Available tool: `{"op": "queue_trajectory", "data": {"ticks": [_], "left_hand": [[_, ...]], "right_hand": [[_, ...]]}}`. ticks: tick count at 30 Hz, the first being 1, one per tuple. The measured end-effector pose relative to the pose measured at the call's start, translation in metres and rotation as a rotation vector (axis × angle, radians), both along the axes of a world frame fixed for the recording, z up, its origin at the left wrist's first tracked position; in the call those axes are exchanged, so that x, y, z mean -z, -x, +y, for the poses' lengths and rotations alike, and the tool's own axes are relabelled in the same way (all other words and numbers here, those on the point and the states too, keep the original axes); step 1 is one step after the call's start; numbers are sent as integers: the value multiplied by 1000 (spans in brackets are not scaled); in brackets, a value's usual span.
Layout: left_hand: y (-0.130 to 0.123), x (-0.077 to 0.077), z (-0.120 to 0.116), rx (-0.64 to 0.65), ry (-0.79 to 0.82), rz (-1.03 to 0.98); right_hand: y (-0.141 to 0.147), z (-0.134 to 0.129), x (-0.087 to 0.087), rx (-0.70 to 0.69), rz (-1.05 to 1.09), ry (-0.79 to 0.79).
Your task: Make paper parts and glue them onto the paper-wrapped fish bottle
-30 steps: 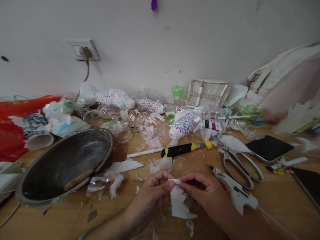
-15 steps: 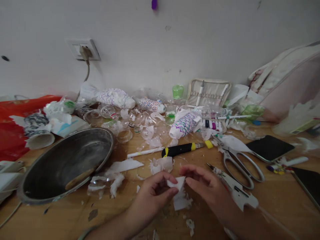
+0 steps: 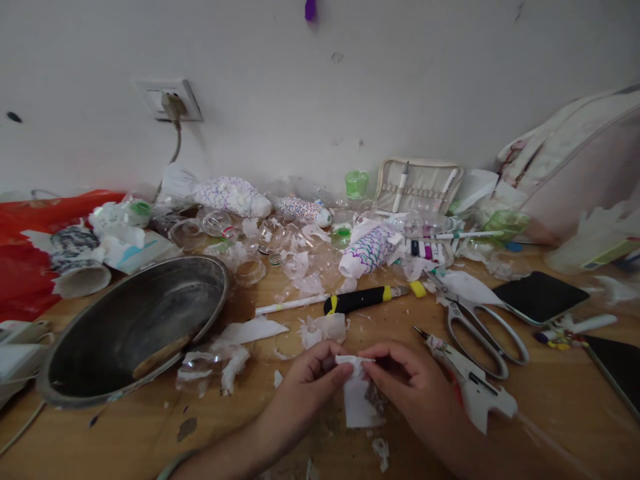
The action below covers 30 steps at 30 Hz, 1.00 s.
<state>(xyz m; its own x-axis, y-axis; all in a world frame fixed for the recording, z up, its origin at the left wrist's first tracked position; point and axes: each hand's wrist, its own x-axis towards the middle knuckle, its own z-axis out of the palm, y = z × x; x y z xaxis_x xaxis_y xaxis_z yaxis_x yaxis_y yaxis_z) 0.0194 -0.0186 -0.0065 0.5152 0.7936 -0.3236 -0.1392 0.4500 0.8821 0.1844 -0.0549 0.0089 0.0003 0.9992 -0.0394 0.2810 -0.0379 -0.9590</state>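
Note:
A small piece of white paper [image 3: 356, 363] is pinched along its top edge by both my hands, low in the middle of the view. My left hand [image 3: 314, 380] grips its left corner between thumb and fingers. At the right corner, my right hand [image 3: 404, 379] has a similar pinch. Under the held piece another white paper scrap [image 3: 361, 403] shows, and I cannot tell whether the two are joined. Just beyond the hands are a crumpled white scrap [image 3: 324, 329] and a black and yellow utility knife [image 3: 357, 300]. A white glue gun [image 3: 473, 380] lies beside my right hand.
A metal basin [image 3: 135, 327] fills the left side. Scissors [image 3: 480, 327] and a dark phone [image 3: 543, 295] lie to the right. Along the wall are paper fish [image 3: 370, 250] with drawn scales, plastic bottle pieces, a marker case [image 3: 420, 187] and a pale backpack [image 3: 580, 160].
My right hand has closed onto the right side of the paper, which it was only near before. The paper has turned from a tilted position to a level top edge.

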Motion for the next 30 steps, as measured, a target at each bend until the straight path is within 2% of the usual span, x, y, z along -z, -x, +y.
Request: {"op": "queue_trajectory", "data": {"ticks": [4, 6, 8, 12, 15, 18, 22, 26, 30], "left_hand": [[-3, -1, -1, -49, 210, -195], [-3, -3, -2, -63, 325, -278], [-3, -7, -2, -66, 378, -326], [1, -11, -2, -60, 399, -353], [2, -10, -1, -79, 359, -295], [1, -7, 1, -97, 202, -124], [1, -7, 4, -102, -29, 81], [2, -10, 4, -108, -171, 129], [4, -11, 1, -103, -242, 173]], "right_hand": [[-1, -1, 1, -111, -216, -468], [-3, -1, 0, -156, -246, -575], [-4, -1, 0, -164, -266, -599], [-6, -1, 0, -177, -322, -580], [-6, 0, 1, -187, -337, -572], [-4, -1, 2, -182, -320, -480], [-2, -2, 0, -104, -300, -355], [-2, -2, 0, -61, -320, -318], [-2, -2, 4, -72, -215, -63]]}}
